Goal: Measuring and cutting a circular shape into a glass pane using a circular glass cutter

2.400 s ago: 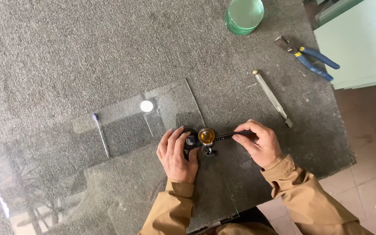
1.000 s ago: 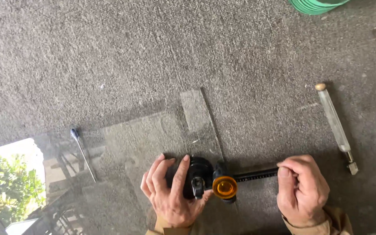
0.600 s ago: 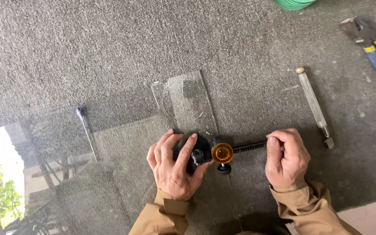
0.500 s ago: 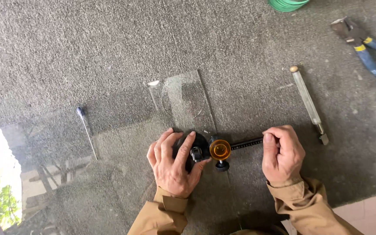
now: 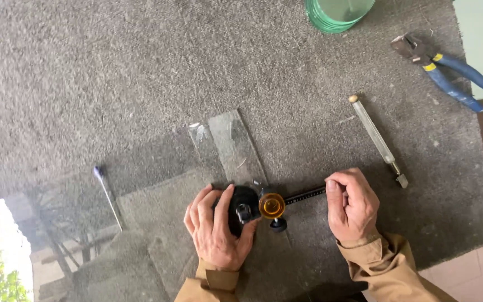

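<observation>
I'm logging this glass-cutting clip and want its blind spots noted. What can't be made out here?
Head view only:
- Cutting end of the circle cutter's bar: hidden inside the right hand.
- Suction base: partly covered by the left hand.
- Stack of green glass discs: cut off by the top edge.
- Glass sheet: edges faint, lost in reflections.

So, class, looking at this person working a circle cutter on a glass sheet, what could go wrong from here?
1. The left hand presses the black suction base; if it slips, the cut may wander.
2. The narrow glass strip lies loose nearby, with edges that could cut a hand.
3. The right hand grips the bar's end; uneven pressure might crack the sheet.
</observation>
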